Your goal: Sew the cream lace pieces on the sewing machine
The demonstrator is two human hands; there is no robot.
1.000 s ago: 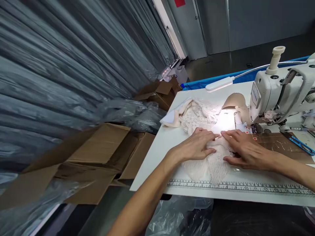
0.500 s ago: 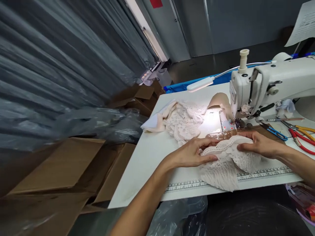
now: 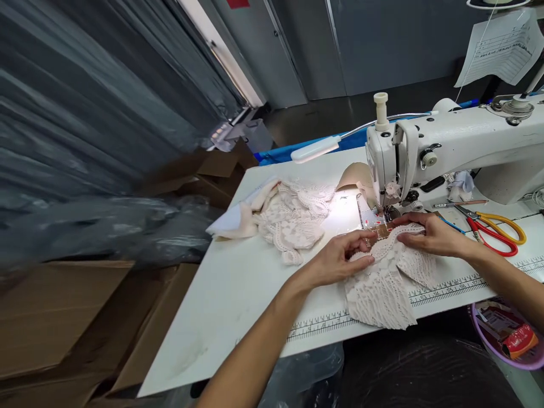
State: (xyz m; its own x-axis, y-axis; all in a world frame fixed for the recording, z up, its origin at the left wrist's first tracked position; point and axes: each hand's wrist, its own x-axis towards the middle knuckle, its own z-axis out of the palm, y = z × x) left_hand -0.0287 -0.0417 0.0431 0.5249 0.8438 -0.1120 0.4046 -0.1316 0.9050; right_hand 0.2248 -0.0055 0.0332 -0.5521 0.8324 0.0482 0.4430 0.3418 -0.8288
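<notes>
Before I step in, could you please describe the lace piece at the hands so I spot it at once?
Find the white sewing machine. On its near side, the left hand and right hand are on a cream lace piece. Unlike the crumpled lace heap to its left, it partly covers the printed ruler.

Bare white tabletop stretches left of the sewing machine, past a crumpled lace pile; red- and yellow-handled scissors block the surface to its right.
</notes>
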